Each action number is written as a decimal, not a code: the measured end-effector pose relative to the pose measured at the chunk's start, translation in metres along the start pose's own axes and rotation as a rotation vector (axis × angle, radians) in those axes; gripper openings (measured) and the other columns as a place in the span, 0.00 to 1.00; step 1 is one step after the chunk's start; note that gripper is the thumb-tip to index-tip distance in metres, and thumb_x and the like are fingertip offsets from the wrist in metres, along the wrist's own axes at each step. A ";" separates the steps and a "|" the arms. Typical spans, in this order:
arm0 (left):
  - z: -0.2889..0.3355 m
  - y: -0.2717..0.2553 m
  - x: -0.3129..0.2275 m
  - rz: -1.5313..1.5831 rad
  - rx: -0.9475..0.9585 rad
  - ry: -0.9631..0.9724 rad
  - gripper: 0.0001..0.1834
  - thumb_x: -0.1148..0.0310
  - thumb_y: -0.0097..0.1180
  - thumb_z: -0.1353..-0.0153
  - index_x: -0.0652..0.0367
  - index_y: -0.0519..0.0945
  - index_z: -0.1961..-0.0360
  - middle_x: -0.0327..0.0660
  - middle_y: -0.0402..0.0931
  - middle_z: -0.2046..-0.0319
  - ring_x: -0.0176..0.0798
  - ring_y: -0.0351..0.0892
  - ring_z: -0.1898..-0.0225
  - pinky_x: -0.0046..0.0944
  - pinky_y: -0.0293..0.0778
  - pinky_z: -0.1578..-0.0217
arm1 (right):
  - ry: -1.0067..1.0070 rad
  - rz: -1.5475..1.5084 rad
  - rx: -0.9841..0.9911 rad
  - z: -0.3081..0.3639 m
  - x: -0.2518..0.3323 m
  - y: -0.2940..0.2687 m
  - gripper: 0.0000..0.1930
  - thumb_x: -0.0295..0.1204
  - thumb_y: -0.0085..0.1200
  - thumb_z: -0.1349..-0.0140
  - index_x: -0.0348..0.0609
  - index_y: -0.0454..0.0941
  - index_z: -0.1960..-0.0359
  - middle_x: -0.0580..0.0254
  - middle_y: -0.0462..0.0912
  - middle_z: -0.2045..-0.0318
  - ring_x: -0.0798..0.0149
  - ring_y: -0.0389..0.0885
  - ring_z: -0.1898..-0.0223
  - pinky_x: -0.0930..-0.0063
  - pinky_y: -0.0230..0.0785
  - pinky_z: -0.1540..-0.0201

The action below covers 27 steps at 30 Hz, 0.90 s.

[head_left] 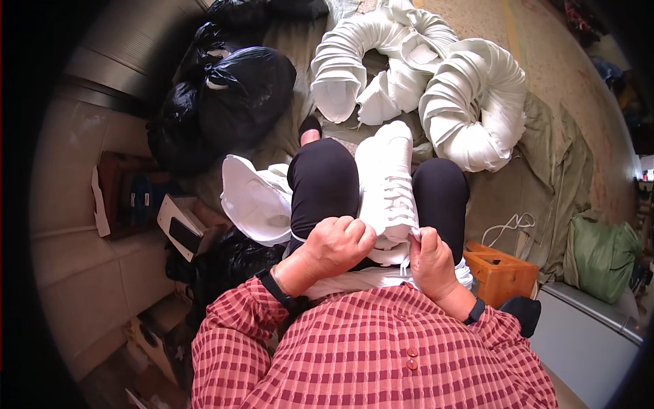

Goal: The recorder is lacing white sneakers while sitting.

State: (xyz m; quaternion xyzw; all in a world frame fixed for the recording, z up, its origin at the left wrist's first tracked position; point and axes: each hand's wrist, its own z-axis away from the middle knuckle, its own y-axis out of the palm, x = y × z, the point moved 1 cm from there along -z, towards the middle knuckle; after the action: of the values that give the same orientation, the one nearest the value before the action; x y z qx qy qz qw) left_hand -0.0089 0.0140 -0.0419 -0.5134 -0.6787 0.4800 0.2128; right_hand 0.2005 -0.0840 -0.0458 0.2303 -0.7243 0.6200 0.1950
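Head view: the white shoe (pixel 388 170) lies between the knees (pixel 324 180), which hem it in; it looks light and soft, best held by its sides. The right hand (pixel 432 264) pinches its near end; the left hand (pixel 336 244) is curled, on what I cannot tell. White stacks (pixel 501 116) lie ahead, black bags (pixel 246 99) front-left, a wooden box (pixel 504 279) right.

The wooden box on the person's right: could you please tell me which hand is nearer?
The right hand. It is left of the wooden box, at the right of the white shoe upper; the left hand is farther off, at the upper's left.
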 end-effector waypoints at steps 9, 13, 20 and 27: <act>0.012 -0.028 0.002 0.174 0.039 -0.084 0.09 0.66 0.66 0.41 0.53 0.76 0.68 0.36 0.69 0.76 0.40 0.73 0.73 0.40 0.71 0.74 | 0.109 -0.022 0.182 -0.009 0.010 -0.018 0.10 0.26 0.56 0.34 0.38 0.66 0.59 0.41 0.79 0.75 0.36 0.80 0.72 0.45 0.72 0.70; 0.082 -0.055 0.040 0.032 -0.274 -0.787 0.10 0.70 0.66 0.39 0.61 0.77 0.62 0.43 0.74 0.69 0.48 0.77 0.67 0.43 0.75 0.66 | 0.239 0.007 0.331 -0.015 0.024 -0.048 0.11 0.25 0.57 0.34 0.37 0.69 0.55 0.41 0.82 0.70 0.37 0.82 0.68 0.47 0.73 0.66; 0.210 -0.020 0.109 -0.006 0.041 -1.336 0.20 0.58 0.68 0.39 0.65 0.76 0.61 0.46 0.78 0.73 0.47 0.80 0.70 0.49 0.76 0.65 | -0.271 -0.074 0.295 -0.039 0.074 -0.067 0.11 0.26 0.58 0.36 0.36 0.76 0.54 0.47 0.82 0.64 0.46 0.83 0.62 0.56 0.76 0.59; 0.192 -0.020 0.112 0.535 -0.362 -1.539 0.14 0.61 0.57 0.33 0.63 0.79 0.67 0.56 0.81 0.75 0.58 0.83 0.74 0.47 0.77 0.73 | -0.517 -0.259 0.625 -0.053 0.106 -0.021 0.10 0.25 0.60 0.39 0.36 0.75 0.59 0.51 0.79 0.65 0.47 0.81 0.61 0.56 0.75 0.59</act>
State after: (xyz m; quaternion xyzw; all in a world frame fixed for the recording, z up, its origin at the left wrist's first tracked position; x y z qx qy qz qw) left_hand -0.2117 0.0316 -0.1338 -0.2122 -0.5561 0.6148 -0.5174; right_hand 0.1256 -0.0442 0.0397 0.5151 -0.4915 0.7022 0.0039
